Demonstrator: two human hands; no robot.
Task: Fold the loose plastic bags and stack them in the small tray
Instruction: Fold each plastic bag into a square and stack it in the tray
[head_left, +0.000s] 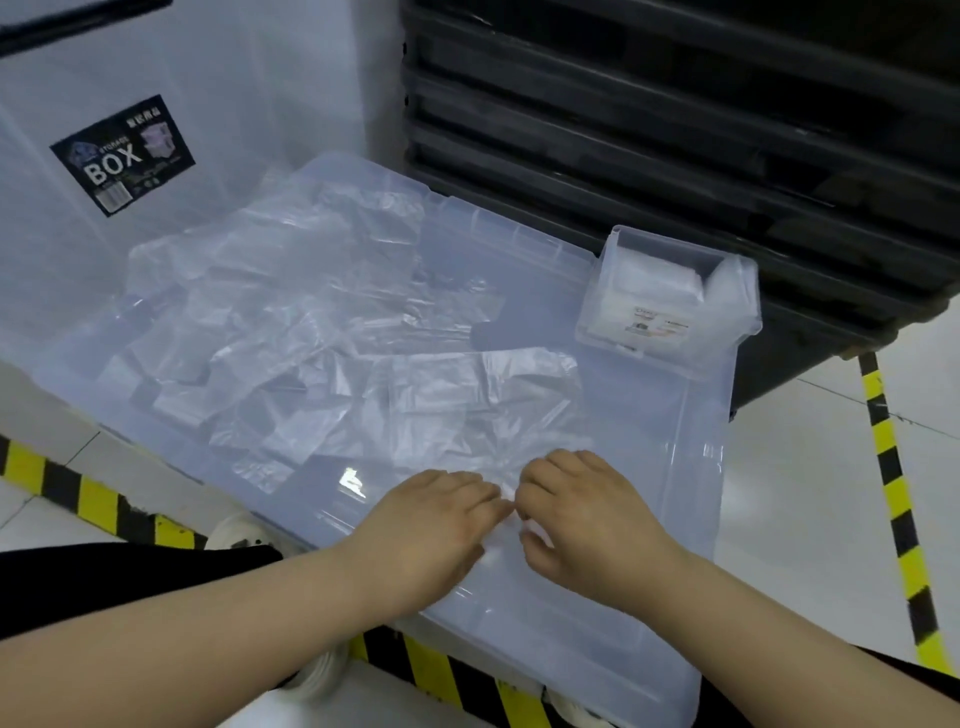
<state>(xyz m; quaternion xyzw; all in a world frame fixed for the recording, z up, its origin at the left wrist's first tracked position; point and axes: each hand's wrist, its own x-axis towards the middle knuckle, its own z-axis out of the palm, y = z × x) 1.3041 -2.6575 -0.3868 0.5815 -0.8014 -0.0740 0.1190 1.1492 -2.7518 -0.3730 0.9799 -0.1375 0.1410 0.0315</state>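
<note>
A heap of loose clear plastic bags (291, 332) covers the flat translucent lid (691, 467) that serves as a work surface. The nearest bag (467, 410) lies spread in front of me. My left hand (431, 525) and my right hand (587, 519) rest side by side on its near edge, fingers curled and pinching the thin film between them. The small clear tray (623, 343) stands at the lid's far right corner, with folded bags (654, 275) stacked inside it.
A large clear storage box (119, 156) with a "BOX" label stands at the back left. Stacked black crates (701, 130) rise behind the tray. Yellow-black hazard tape (893, 499) marks the pale floor. White shoes (234, 535) show under the lid's near edge.
</note>
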